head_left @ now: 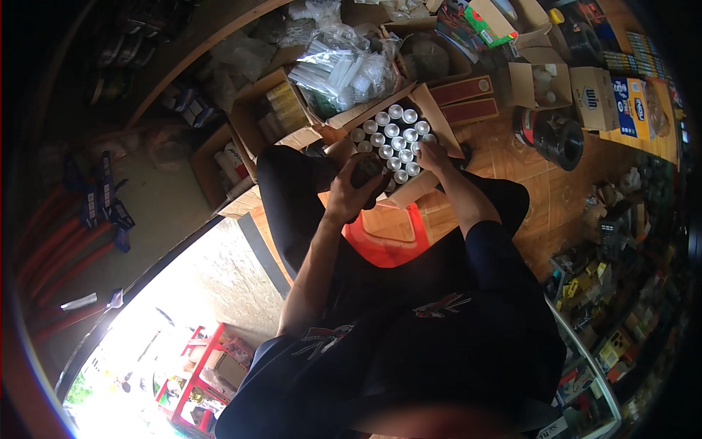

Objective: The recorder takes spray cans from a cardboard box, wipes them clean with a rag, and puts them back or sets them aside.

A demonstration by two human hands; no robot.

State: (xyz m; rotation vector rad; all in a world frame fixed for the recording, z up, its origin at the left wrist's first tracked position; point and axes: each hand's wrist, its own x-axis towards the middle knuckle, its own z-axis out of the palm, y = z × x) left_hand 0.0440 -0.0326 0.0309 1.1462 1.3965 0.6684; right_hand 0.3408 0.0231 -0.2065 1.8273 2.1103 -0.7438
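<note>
- Toward the left, an open carton [249, 108] is holding yellowish rolls [281, 102], its walls probably keeping them together.
- Just right of it, a clear plastic bag [338, 67] is lying past the far edge of the can carton, keeping its white tubes bundled.
- The left hand [348, 189] is hovering over the near-left corner of that carton; its fingers are curving around a dark rounded thing [368, 174], apparently steadying it from the side. Its kind is staying unclear in the shadow.
- The can carton [440, 117] is sitting between the person's knees, presumably to be within reach of both hands. Silver-topped cans [393, 130] are standing upright inside in close rows, likely propping one another.
- Below the carton's near edge, a red plastic piece [395, 252], perhaps a stool, is showing between the legs.
- The right hand [434, 156] is bending in at the carton's right edge, beside the outermost cans. Its fingers are curling inward; whether they are clamping anything, one cannot tell.
- Farther right, black coils [559, 143] are lying on the tiled floor [528, 201].
</note>
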